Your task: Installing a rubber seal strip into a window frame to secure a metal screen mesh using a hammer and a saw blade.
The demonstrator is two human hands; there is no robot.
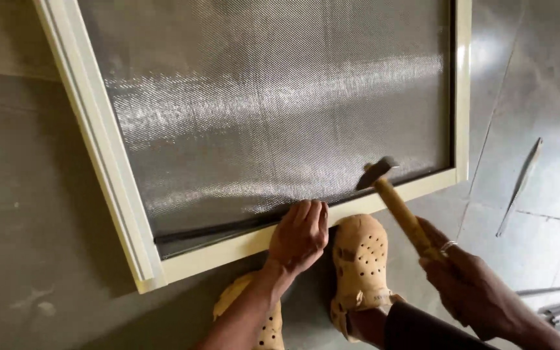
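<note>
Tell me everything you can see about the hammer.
The hammer has a dark metal head and a light wooden handle. The right hand grips the handle's lower end, holding it tilted with the head raised just above the cream frame's bottom rail and the grey mesh. The head appears clear of the frame, to the right of the left hand, which presses on the rail.

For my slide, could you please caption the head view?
Left hand presses black spline into cream-framed mesh screen; right hand holds wooden-handled hammer.
</note>
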